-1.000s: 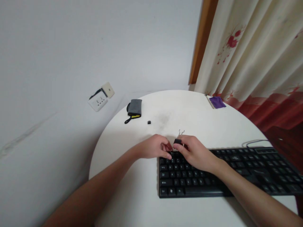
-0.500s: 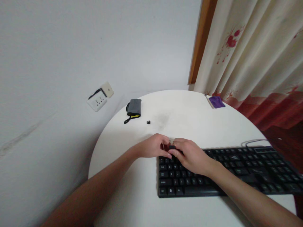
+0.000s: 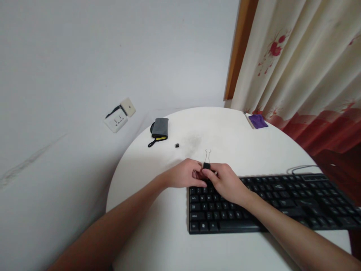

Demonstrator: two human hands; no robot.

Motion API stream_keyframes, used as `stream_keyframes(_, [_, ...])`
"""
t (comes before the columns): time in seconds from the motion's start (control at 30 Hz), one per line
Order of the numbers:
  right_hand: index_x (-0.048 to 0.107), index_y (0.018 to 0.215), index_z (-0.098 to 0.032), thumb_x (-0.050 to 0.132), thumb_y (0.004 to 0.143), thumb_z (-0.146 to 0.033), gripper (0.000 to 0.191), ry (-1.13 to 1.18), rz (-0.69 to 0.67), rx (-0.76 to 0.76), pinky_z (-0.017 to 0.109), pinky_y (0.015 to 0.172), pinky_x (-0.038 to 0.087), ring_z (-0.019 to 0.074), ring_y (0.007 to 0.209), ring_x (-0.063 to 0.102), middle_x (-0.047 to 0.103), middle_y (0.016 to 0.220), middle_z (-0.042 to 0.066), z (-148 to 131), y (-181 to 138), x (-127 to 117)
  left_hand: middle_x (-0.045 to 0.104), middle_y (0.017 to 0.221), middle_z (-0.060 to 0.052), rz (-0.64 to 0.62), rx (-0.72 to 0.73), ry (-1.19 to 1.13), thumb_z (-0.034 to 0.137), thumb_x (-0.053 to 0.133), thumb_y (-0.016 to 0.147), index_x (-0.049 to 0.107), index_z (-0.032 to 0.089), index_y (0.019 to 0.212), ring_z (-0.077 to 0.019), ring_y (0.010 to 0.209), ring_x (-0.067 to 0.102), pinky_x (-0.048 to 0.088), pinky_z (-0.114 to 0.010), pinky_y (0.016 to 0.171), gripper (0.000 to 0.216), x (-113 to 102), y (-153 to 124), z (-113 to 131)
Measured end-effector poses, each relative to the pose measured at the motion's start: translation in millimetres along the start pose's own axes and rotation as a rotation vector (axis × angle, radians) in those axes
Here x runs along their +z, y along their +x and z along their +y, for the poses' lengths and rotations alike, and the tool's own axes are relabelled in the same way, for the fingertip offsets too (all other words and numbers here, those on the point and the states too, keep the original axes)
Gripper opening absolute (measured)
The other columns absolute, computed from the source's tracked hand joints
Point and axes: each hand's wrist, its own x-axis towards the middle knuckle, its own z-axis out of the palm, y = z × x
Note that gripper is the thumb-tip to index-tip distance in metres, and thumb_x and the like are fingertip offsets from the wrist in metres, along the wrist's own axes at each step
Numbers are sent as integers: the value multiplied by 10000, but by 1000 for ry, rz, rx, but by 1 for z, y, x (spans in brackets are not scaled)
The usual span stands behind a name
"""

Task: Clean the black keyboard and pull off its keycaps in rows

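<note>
My right hand (image 3: 227, 182) is closed on a wire keycap puller, its thumb against the small black handle (image 3: 207, 165). Two thin hooked wires (image 3: 208, 155) stick up from that handle, pointing away from me. My left hand (image 3: 184, 174) is curled against the puller's left side, its fingertips meeting the tool. Part of the puller's lower end is hidden by the fingers. Both hands are over the upper left corner of a black keyboard (image 3: 239, 225). Beyond them a small loose black keycap (image 3: 176, 145) lies on the white table (image 3: 149, 222).
A folded grey pouch (image 3: 160, 128) with a black loop rests at the table's back left. At the back right is a purple cloth (image 3: 258, 121) beside a pale stick-like item. The keyboard's cable (image 3: 303, 167) curls behind it. Wall sockets (image 3: 116, 120) are to the left, a curtain (image 3: 284, 75) to the right.
The puller has turned up between my hands, so its wires now stand out beyond the fingers. My right hand's grip has shifted slightly, while the keyboard and loose keycap stay put.
</note>
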Motion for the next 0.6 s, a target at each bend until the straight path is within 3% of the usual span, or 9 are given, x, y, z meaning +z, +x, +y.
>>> stream_keyframes(0.17, [624, 711, -172, 457, 969, -377, 370, 168, 84, 100, 271, 606, 428, 180, 649, 608, 672, 680, 37, 10, 4, 3, 660, 803, -24, 97, 19, -22, 234, 703, 804, 708, 140, 850, -120, 707, 603, 482, -231, 658, 104, 5, 2, 4])
stream_keyframes(0.27, [648, 736, -164, 474, 958, -407, 373, 174, 195, 127, 281, 623, 443, 187, 667, 620, 686, 702, 47, 11, 6, 0, 685, 813, -29, 241, 12, -36, 218, 696, 809, 702, 141, 904, -127, 719, 620, 504, -240, 678, 123, 11, 4, 4])
stream_keyframes(0.4, [678, 791, -154, 482, 956, -423, 372, 248, 281, 142, 290, 666, 483, 193, 703, 660, 715, 744, 62, 11, 7, -4, 702, 910, -35, 434, 118, 61, 204, 722, 811, 668, 163, 1038, -137, 802, 640, 527, -269, 773, 237, 18, 7, 3])
stream_keyframes(0.6, [678, 817, -150, 497, 952, -434, 362, 315, 294, 145, 294, 651, 502, 201, 705, 680, 724, 757, 72, 15, 8, -4, 698, 974, -49, 468, 276, 243, 220, 670, 885, 646, 182, 1009, -156, 903, 648, 542, -298, 829, 132, 19, 10, -1])
